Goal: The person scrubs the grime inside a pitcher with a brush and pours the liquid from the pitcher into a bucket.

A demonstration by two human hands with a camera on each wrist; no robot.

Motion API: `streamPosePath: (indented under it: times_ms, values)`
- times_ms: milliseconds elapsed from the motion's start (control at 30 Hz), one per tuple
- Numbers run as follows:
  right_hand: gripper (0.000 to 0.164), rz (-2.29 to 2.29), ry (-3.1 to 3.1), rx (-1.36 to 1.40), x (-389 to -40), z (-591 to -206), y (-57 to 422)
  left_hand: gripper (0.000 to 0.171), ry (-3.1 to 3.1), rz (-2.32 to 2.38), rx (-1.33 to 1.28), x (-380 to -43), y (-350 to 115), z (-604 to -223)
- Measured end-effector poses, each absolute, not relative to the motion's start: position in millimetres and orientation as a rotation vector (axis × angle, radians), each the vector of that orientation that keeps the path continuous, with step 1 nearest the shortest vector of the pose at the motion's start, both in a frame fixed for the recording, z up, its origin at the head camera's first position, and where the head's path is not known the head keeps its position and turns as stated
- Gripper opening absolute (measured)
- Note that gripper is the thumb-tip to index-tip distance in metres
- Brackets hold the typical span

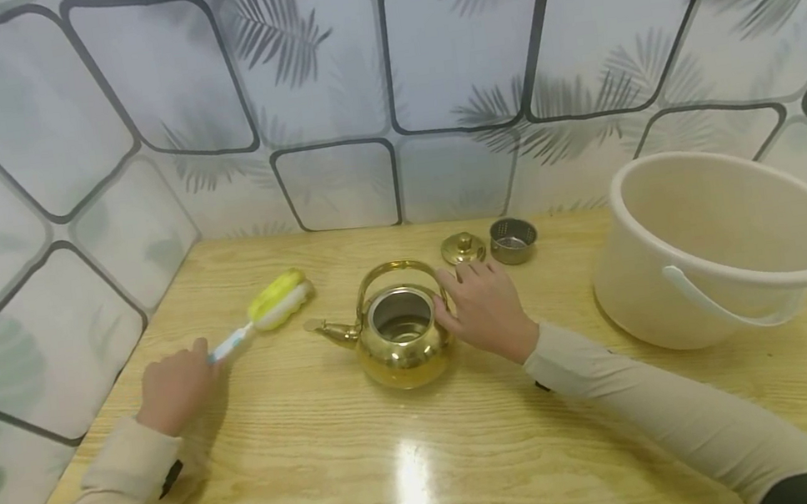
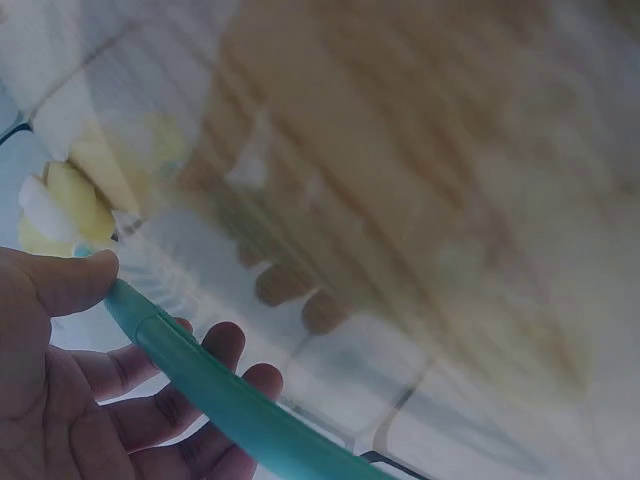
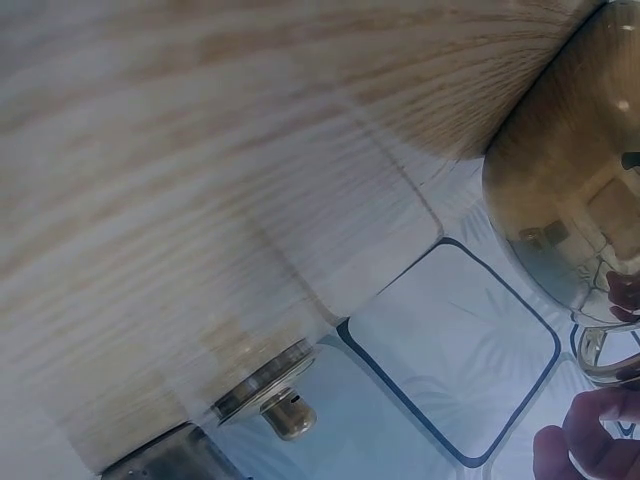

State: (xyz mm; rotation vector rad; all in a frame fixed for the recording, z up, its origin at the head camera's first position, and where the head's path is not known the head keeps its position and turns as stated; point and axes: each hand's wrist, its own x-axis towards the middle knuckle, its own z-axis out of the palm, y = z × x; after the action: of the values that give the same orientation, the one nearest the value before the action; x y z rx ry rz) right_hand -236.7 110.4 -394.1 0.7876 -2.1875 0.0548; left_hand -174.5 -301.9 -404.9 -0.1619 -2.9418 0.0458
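Observation:
A sponge bottle brush [image 1: 277, 299] with a yellow and white head is held by my left hand [image 1: 177, 389] over the left side of the table. Its teal handle [image 2: 215, 385] lies between the thumb and loosely curled fingers in the left wrist view. In the middle stands a shiny gold teapot [image 1: 405, 361], uncovered, its spout to the left and its hoop handle upright. My right hand [image 1: 489, 309] holds that handle low on the right side, thumb near the opening. Behind lie a gold lid [image 1: 463, 248] and a metal strainer cup [image 1: 512, 241].
A large cream bucket [image 1: 681, 293] with a bail handle stands on the right, close to my right forearm. Patterned walls border the wooden table [image 1: 308, 457] at the back and the left.

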Motion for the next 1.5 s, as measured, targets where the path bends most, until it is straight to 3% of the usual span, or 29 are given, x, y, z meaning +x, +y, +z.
streamPosePath:
  times_ms: [633, 933, 1167, 1500]
  values:
    - [0.021, 0.062, -2.211, 0.778, -235.0, -394.1, 110.1, 0.036, -2.955, 0.110, -0.238, -171.4, -296.2, -400.2]
    - [0.021, 0.064, -2.214, 0.776, -234.7, -392.7, 110.1, 0.038, -2.868, 0.137, -0.103, -179.6, -286.9, -385.4]
    - [0.021, 0.080, -2.201, 0.787, -235.9, -392.8, 110.1, 0.028, -2.701, 0.005, -0.157, -181.5, -262.8, -370.4]
    - [0.023, 0.057, -2.193, 0.789, -236.3, -392.4, 110.3, 0.009, -2.364, -0.142, -0.429, -182.4, -199.4, -351.0]
